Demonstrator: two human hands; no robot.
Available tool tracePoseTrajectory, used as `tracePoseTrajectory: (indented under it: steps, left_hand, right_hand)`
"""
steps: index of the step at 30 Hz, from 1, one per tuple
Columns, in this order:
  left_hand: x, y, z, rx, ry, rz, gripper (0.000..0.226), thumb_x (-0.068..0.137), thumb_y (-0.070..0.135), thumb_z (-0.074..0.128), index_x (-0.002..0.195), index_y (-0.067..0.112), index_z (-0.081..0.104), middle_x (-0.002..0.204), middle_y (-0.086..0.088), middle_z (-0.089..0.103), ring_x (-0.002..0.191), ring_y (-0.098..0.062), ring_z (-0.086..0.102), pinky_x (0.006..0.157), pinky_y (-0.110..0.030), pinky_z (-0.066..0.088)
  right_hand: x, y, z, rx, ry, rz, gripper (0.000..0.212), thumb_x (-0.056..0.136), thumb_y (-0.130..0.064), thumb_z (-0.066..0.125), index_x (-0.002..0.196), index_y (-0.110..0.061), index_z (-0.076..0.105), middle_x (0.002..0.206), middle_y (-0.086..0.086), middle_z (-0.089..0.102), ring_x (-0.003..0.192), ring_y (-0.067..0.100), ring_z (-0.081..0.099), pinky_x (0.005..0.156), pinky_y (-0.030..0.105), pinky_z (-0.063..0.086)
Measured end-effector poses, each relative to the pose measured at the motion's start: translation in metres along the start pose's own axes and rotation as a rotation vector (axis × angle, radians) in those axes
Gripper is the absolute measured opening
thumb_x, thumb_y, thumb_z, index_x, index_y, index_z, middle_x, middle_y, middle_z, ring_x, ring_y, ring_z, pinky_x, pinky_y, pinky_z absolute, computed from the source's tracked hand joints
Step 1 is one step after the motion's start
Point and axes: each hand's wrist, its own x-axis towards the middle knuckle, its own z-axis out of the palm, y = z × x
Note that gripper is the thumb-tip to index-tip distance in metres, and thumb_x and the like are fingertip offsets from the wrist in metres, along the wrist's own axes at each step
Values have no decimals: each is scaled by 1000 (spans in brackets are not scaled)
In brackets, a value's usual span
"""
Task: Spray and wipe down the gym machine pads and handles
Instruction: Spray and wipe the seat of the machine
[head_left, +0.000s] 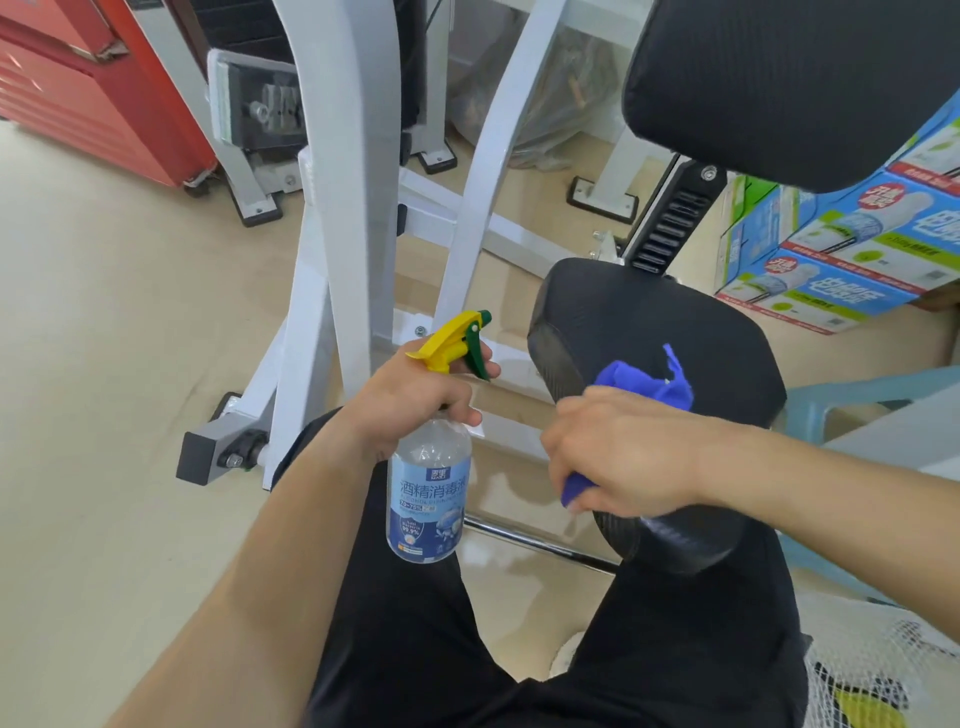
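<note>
My left hand (410, 402) grips the neck of a clear spray bottle (428, 499) with a blue label and a yellow-green trigger head, held upright left of the seat. My right hand (618, 452) is closed on a blue cloth (649, 382) and presses it onto the near left part of the black seat pad (675, 322). The black back pad (795, 88) rises above the seat at the upper right. No handles are visible.
White machine frame tubes (343, 208) stand left of and behind the seat, with feet on the beige floor. A red cabinet (88, 88) sits at the far left. Stacked blue cartons (841, 244) lie right of the seat. My black-trousered legs fill the bottom.
</note>
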Motion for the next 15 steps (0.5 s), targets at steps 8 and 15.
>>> tracePoseTrajectory:
  steps: [8, 15]
  left_hand:
    - [11, 6, -9, 26, 41, 31, 58, 52, -1, 63, 109, 10, 66, 113, -4, 75, 92, -18, 62, 72, -30, 50]
    - [14, 13, -6, 28, 44, 55, 56, 52, -1, 62, 106, 12, 67, 111, -3, 75, 83, -21, 65, 69, -27, 50]
  right_hand:
    - [108, 70, -31, -45, 326, 312, 14, 92, -31, 72, 104, -27, 77, 109, -2, 60, 112, 26, 52, 87, 36, 42]
    - [149, 138, -44, 347, 526, 730, 16, 88, -25, 78, 102, -17, 78, 97, 7, 69, 98, 27, 63, 72, 33, 43]
